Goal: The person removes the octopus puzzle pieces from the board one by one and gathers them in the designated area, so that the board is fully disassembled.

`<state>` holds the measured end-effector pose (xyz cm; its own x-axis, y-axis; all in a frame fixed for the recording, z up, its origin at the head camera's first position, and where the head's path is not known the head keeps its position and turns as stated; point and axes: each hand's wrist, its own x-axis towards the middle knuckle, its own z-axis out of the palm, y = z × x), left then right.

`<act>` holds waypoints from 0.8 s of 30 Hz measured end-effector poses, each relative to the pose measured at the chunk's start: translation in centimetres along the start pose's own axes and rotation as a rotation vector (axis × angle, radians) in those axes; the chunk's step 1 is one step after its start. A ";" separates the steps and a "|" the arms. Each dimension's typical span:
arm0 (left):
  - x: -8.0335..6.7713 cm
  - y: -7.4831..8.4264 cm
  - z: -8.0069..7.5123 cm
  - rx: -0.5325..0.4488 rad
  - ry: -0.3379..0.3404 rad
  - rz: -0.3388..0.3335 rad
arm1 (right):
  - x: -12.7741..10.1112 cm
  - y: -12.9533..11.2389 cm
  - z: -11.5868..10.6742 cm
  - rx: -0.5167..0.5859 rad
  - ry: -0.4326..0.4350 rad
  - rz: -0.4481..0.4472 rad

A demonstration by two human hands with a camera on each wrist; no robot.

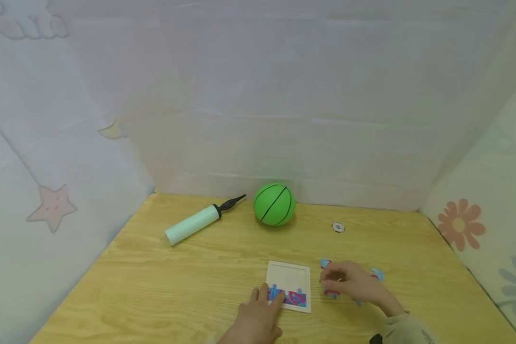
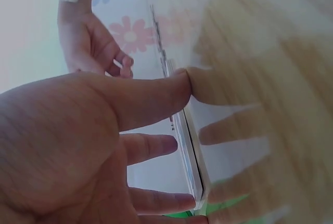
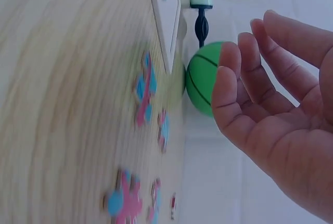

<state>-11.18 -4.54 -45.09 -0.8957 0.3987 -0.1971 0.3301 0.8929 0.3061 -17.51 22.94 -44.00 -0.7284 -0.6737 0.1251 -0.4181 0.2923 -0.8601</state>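
A white puzzle tray (image 1: 289, 277) lies flat near the table's front edge, with several pink-and-blue pieces (image 1: 286, 296) set along its near side. My left hand (image 1: 264, 298) rests at the tray's near left corner with straight fingers. In the left wrist view the thumb (image 2: 156, 91) presses the tray's edge (image 2: 190, 154). My right hand (image 1: 339, 279) hovers just right of the tray over loose puzzle pieces (image 1: 377, 274). In the right wrist view its fingers (image 3: 234, 73) are loosely bent and hold nothing. The loose pieces (image 3: 144, 91) lie on the wood below them.
A green ball (image 1: 274, 204) and a mint air pump (image 1: 193, 223) with a black nozzle lie at the back of the wooden table (image 1: 163, 286). A small white disc (image 1: 337, 227) sits to the ball's right. Pale fabric walls close in the back and both sides.
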 end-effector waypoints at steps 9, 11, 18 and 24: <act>-0.3 0.5 0.5 0.038 -0.003 -0.025 | 3.2 0.0 2.2 -0.059 0.035 0.062; -0.3 0.5 0.5 0.024 -0.011 -0.034 | 3.9 0.0 2.8 -0.081 0.054 0.109; 0.0 0.6 0.7 0.009 -0.045 -0.053 | 6.4 -0.2 4.3 -0.095 0.080 0.137; 0.2 0.5 0.7 0.062 -0.055 -0.036 | 8.2 -0.2 5.5 -0.037 0.044 0.225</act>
<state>-11.00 -3.91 -45.61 -0.8901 0.3756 -0.2581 0.3175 0.9174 0.2399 -20.45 13.65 -45.53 -0.8281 -0.5587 -0.0457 -0.2613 0.4568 -0.8503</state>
